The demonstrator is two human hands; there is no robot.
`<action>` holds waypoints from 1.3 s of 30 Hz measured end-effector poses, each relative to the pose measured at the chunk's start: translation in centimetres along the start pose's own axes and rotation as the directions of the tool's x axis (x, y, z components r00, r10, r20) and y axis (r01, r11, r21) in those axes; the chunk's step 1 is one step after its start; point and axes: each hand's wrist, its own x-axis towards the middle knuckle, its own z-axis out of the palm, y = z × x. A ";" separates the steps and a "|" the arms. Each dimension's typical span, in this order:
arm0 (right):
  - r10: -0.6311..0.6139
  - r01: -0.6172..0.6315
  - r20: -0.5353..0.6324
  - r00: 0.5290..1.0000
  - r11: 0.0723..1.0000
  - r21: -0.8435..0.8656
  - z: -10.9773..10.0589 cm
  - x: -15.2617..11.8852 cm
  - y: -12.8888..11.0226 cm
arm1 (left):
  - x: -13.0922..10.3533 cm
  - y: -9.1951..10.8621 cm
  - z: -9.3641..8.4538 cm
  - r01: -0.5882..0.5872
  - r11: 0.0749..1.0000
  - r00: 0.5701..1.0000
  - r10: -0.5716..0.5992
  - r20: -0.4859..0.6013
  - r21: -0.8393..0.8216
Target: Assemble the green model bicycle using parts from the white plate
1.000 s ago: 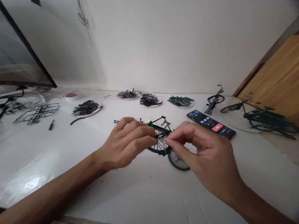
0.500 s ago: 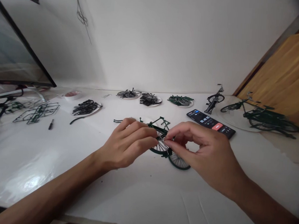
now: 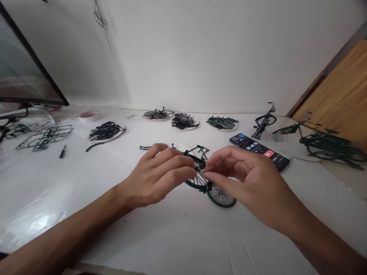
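A small dark green model bicycle [image 3: 222,197] lies tilted on the white table between my hands. Both its wheels and part of its frame show, while the rest is behind my fingers. My left hand [image 3: 159,177] is closed at the bicycle's left part, its fingers bent over the frame and the nearer wheel. Thumb and fingertips of my right hand [image 3: 246,175] pinch close together over the middle of the bicycle, beside the spokes. What sits in that pinch is too small to make out.
Plates of black parts [image 3: 105,131], grey parts [image 3: 184,121] and green parts [image 3: 223,122] line the back. A phone [image 3: 262,152] running a timer lies behind my right hand. Finished-looking model bicycles [image 3: 325,141] stand at right. Green part frames [image 3: 46,137] and a small screwdriver [image 3: 62,151] lie left.
My right hand has shifted very slightly, its fingers a little more raised. The bicycle's lower wheel has moved slightly to the right. My left hand stays nearly in place.
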 end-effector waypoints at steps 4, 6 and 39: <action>0.004 -0.004 -0.003 1.000 1.000 0.012 0.0 0.0 0.1 | 0.1 0.0 0.0 -0.002 1.000 1.000 0.002 0.003 -0.002; -0.008 0.008 -0.007 1.000 1.000 0.010 0.0 0.0 0.0 | 0.1 0.0 -0.1 -0.002 1.000 1.000 0.002 0.001 -0.001; -0.087 0.097 -0.115 0.989 0.992 0.082 0.8 -0.5 -0.3 | 0.1 0.0 -0.4 -0.015 1.000 1.000 0.015 -0.025 0.013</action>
